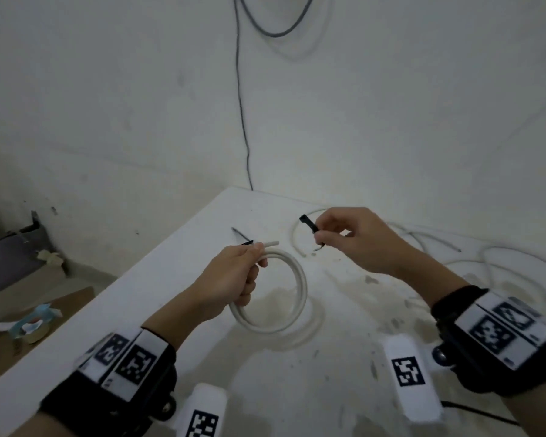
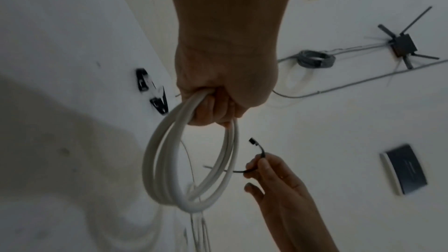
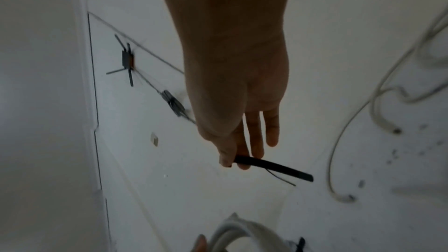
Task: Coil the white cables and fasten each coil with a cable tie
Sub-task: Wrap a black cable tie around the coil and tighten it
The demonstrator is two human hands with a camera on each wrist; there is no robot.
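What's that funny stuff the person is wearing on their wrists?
Both hands, left and right, are bare. Each wrist wears a black band with white tags printed in black square codes. A white block with another code sits beside each.

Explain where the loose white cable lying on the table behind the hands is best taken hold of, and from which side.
Probably near its free end, coming from above with a pinch. That loose white cable lies flat on the table in an open curve, clear of the coil in the left hand, so the end lifts first for winding.
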